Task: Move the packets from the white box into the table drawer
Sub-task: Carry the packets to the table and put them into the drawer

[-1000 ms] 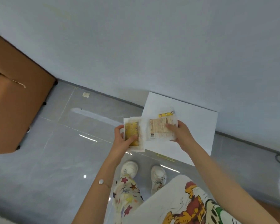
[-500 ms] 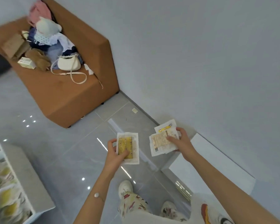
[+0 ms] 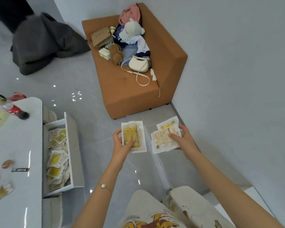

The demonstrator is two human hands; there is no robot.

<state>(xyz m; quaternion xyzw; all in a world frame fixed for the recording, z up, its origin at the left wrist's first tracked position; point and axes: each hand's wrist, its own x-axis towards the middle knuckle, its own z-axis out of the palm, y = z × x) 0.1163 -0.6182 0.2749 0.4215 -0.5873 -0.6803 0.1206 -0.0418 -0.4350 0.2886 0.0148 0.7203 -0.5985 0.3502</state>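
Note:
My left hand (image 3: pixel 122 145) grips a white packet with a yellow inside (image 3: pixel 134 134), its thumb across the packet's lower edge. My right hand (image 3: pixel 183 140) holds a small stack of packets (image 3: pixel 163 139) with printed labels up. Both hands are held out over the grey floor. To the left, the white table's (image 3: pixel 16 145) drawer (image 3: pixel 72 145) stands pulled out and holds several yellow-and-white packets (image 3: pixel 58 155). A corner of the white box (image 3: pixel 253 196) shows at the lower right, behind my right arm.
A brown sofa (image 3: pixel 130 89) piled with clothes, a plush toy and a white bag (image 3: pixel 139 63) stands ahead against the wall. A dark grey heap (image 3: pixel 43 41) lies on the floor at the back left. A red bottle (image 3: pixel 15 110) and small items lie on the table.
The view has swung left from the white box towards the table and its open drawer. Both hands keep hold of their packets and have drawn slightly apart.

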